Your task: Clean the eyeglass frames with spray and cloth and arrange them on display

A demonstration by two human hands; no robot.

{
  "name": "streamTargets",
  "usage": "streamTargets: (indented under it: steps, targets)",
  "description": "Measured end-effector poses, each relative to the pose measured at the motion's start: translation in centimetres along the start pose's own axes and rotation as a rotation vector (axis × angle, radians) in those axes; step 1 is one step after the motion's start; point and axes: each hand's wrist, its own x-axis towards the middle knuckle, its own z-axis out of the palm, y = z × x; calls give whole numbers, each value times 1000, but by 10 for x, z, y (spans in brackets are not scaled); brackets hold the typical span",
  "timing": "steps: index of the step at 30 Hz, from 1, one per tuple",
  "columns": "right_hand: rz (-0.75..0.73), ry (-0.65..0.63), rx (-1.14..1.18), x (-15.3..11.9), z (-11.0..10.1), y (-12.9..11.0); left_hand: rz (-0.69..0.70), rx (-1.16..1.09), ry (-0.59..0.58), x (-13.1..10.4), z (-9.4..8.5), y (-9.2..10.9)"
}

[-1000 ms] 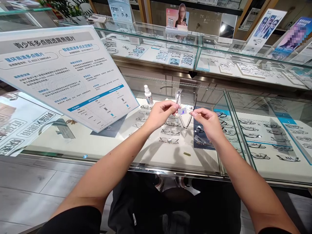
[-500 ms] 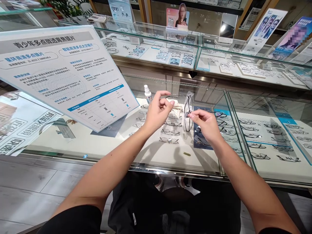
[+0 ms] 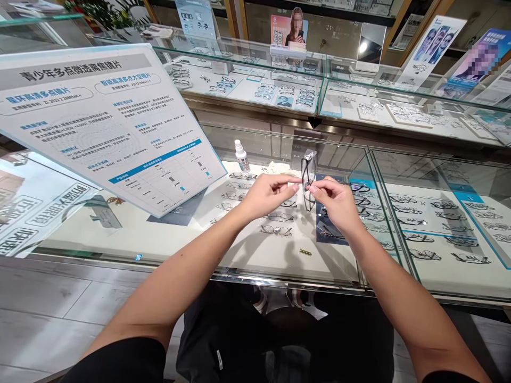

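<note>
A dark-framed pair of eyeglasses [image 3: 308,167] is held upright above the glass counter, side-on to me. My right hand [image 3: 337,201] pinches it near the bridge between thumb and fingertips. A clear film or sleeve shows at its upper end. My left hand [image 3: 263,198] reaches in from the other side, index finger stretched to the frame and seemingly touching it, thumb a little apart. Beyond the left hand lie a pale cloth [image 3: 279,167], partly covered, and a white spray bottle [image 3: 241,155]. Below, rows of eyeglasses [image 3: 276,230] lie in the display case.
A large printed sign [image 3: 159,127] leans over the counter's left side. A small gold-coloured piece [image 3: 305,252] lies near the front edge. Another glass display case [image 3: 259,93] with glasses and standing cards [image 3: 289,33] runs along the back. A case divider [image 3: 393,213] stands at right.
My left hand has come down and right to the eyeglasses. The temple arm that stuck out leftward is now folded against the frame. My right hand keeps its hold.
</note>
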Motion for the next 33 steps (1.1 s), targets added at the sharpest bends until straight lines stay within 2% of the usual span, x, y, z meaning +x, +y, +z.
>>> streamTargets:
  steps: [3,6,9,11,14,16,20,24,33]
  targets:
    - [-28,16,-58,2,-2,2,14,13,-70,-2,2,0]
    - [-152,103,-217,9,-15,3,-2,55,-43,-1,1,0]
    - [-291,232,-453,20,-40,3,-20,68,6,1,-1,0]
    - [-326,305,-611,27,-60,6,-26,65,19,2,-2,0]
    - [-300,380,-813,37,-90,16,-23,87,22,4,-2,-1]
    - [-252,384,-895,42,-103,26,-20,123,27,5,-3,-4]
    - [-170,326,-985,48,-114,41,8,278,53,10,-7,-18]
    - [-98,245,-1018,59,-117,43,26,440,60,17,-14,-31]
    - [-65,-138,-1311,95,-141,43,34,578,92,29,-18,-37]
